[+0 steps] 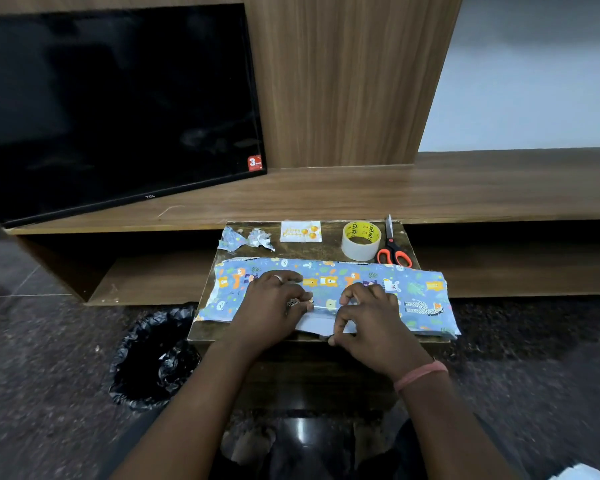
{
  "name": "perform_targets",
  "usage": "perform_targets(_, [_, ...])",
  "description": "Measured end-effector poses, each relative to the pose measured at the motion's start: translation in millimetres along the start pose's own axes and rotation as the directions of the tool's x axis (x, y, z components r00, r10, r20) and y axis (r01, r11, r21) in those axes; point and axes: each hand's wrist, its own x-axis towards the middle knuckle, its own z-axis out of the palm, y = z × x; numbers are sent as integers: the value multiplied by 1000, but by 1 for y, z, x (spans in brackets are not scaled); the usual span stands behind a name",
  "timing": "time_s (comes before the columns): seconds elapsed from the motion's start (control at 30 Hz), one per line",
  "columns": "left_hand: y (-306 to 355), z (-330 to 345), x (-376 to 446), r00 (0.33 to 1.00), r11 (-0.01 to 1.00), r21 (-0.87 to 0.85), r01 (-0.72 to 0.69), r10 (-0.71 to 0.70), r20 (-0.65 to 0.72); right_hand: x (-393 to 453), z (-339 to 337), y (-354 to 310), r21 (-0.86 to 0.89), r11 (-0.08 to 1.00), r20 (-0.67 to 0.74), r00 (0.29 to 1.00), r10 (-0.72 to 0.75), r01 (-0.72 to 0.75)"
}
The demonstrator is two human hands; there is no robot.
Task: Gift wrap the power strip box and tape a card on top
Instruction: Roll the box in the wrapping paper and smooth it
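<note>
Box [329,292] in blue animal paper lies lengthwise left to right.

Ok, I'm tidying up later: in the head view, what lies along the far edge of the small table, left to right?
Crumpled paper scraps → birthday card → tape roll → scissors.

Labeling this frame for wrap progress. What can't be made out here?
Head view only:
- Power strip box: fully covered by the wrapping paper.
- Paper seam and any tape on it: under the left hand and right hand.
- Birthday card: small print too small to read.
- Tape roll: loose end not visible.
</note>
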Motion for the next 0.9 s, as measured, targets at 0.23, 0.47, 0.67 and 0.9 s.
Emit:
perform_targets(0.23, [6, -1, 0, 999, 998, 61, -32, 30, 21, 0, -2, -1, 3, 999, 14, 999, 32, -32])
perform_targets(0.47, [20, 9, -8, 996, 988, 153, 6, 8, -92, 5, -2, 1, 143, 988, -169, 982, 84, -60])
perform_targets(0.67, [16, 22, -13, 976, 974, 221, -56, 100, -193, 9, 8, -2, 23, 990, -187, 972, 139, -137])
perform_targets(0.9, [14, 2, -18, 976, 935, 298, -190, 212, -42, 11, 9, -7, -56, 982, -210, 963, 166, -182])
